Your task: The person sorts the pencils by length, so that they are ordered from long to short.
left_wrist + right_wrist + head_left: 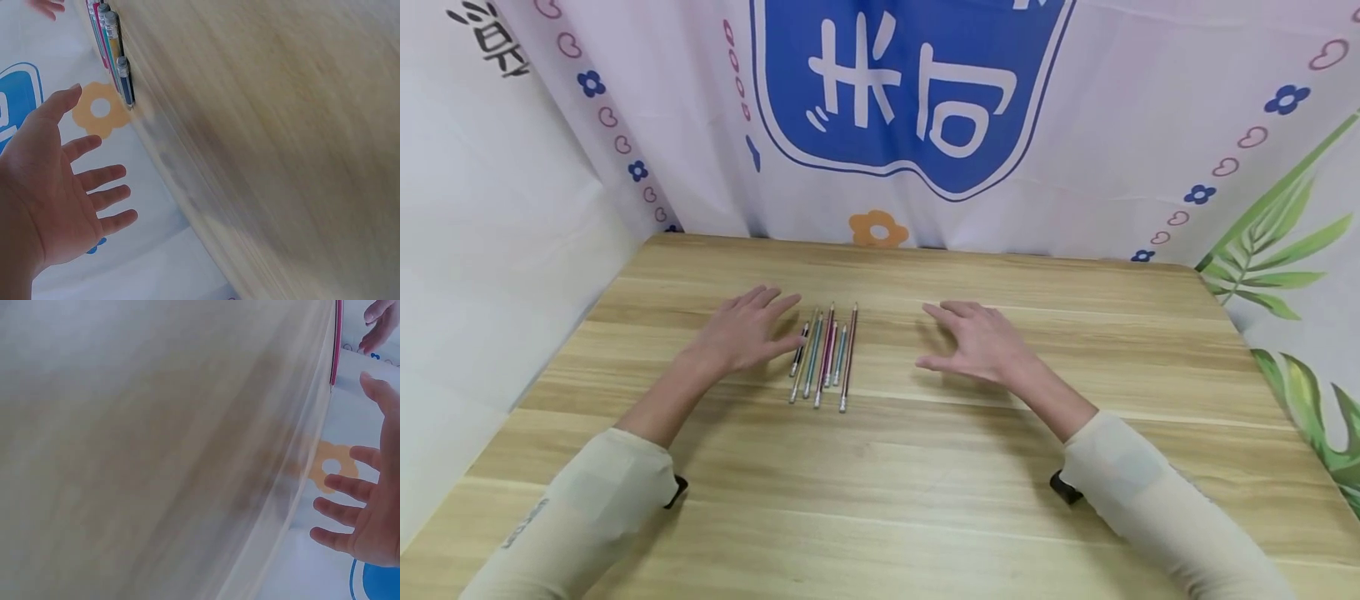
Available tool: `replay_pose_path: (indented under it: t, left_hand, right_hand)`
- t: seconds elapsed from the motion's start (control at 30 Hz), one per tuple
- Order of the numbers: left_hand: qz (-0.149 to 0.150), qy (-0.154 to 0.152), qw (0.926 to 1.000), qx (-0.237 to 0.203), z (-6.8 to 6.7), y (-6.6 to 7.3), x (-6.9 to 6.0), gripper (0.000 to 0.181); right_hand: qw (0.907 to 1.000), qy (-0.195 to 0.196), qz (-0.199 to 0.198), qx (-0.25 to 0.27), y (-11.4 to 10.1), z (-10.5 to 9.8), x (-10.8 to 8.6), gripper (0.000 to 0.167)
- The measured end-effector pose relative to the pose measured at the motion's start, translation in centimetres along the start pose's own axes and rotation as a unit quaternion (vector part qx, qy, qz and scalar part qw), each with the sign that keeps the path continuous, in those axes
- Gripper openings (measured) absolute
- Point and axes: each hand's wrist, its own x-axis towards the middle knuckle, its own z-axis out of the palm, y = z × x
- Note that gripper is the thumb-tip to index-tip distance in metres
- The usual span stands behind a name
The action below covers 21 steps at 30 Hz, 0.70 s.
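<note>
Several pencils of different lengths and colours lie side by side on the table in the head view, their eraser ends towards me. A short black pencil (799, 350) is leftmost, and a long dark red pencil (849, 358) is rightmost. My left hand (747, 332) hovers just left of the group, fingers spread, its thumb close to the black pencil. In the left wrist view that hand (62, 181) holds nothing, and the dark short pencil (125, 84) shows beyond the thumb. Right of the pencils, my right hand (977, 340) is apart from them, fingers extended and holding nothing.
The wood-grain table (880, 500) spreads out in front of me. A printed cloth (700, 125) with a blue emblem hangs along its far edge. White walls or sheets stand at both sides, the right one bearing green leaf prints (1262, 258).
</note>
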Motion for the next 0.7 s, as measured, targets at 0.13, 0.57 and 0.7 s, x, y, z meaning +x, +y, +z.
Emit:
replay_pose_path:
  t: [0.13,0.57,0.7]
  left_hand:
    - [0.002,-0.001,1.0000,-0.002,0.1,0.2,0.2,0.077]
    - [0.015,0.005,0.9998,-0.008,0.5,0.4,0.6,0.076]
    - [0.019,0.005,0.9998,-0.009,0.6,0.5,0.8,0.075]
  right_hand:
    - [0.9999,0.007,-0.010,0.005,-0.6,-0.1,0.4,0.093]
    - [0.9991,-0.021,-0.014,0.034,-3.2,0.5,1.8,0.095]
    - [0.9990,-0.022,-0.021,0.033,-3.7,0.7,2.2,0.095]
